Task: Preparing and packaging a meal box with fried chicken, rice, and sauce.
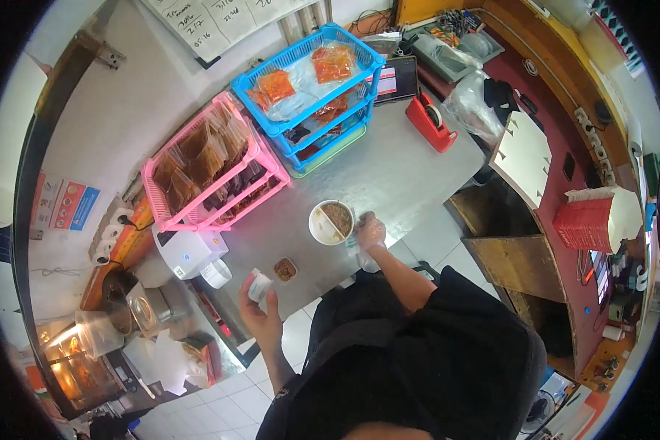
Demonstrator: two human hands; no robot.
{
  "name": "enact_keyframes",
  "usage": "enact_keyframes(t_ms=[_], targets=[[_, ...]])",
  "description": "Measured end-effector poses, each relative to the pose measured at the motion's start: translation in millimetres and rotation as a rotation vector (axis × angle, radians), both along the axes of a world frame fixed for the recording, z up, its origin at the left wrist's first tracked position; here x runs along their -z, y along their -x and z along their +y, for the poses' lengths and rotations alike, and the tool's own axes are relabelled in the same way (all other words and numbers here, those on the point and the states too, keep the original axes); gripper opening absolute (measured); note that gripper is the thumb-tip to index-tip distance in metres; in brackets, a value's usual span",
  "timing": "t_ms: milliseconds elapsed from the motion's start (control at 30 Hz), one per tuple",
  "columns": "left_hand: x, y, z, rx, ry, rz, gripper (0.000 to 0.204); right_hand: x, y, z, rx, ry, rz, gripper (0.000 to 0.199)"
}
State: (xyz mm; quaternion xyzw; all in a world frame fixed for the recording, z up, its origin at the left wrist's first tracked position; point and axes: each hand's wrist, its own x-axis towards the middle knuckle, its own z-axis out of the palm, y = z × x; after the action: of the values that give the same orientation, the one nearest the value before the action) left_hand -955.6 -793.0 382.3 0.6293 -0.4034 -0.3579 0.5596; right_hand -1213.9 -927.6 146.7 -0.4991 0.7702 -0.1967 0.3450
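Between thumb and fingers of my left hand (265, 311) is a small white printed label (259, 287), held over the front edge of the metal table. Just beyond it on the table stands a small clear tub (285, 269) of brown food. My right hand (372, 230), in a clear plastic glove, is beside the right side of a round white bowl (320, 229). Its fingers look curled together; whatever they may hold is hidden. A divider splits the bowl, with brown minced food on the right and something pale on the left.
A white label printer (187, 253) sits at the table's left end, paper hanging from it. Behind are a pink basket rack (259, 155) and a blue tiered rack (267, 126) with bagged food. A red tape dispenser (426, 125) stands to the right, near a red box (584, 224).
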Motion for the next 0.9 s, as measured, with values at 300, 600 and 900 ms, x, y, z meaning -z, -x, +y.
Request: enact_keyframes(t_ms=[300,600,900], targets=[[4,-32,34,0.053,-0.082,-0.095,0.05,-14,-3,13,0.088,0.02,0.163,0.055],[-5,-144,141,-0.35,-0.028,-0.019,0.048,-145,-170,161,-0.548,0.331,-0.224,0.019],[48,-301,290,-1.346,-0.022,-0.335,0.047,-148,-477,226,-1.259,0.25,-0.432,0.031]])
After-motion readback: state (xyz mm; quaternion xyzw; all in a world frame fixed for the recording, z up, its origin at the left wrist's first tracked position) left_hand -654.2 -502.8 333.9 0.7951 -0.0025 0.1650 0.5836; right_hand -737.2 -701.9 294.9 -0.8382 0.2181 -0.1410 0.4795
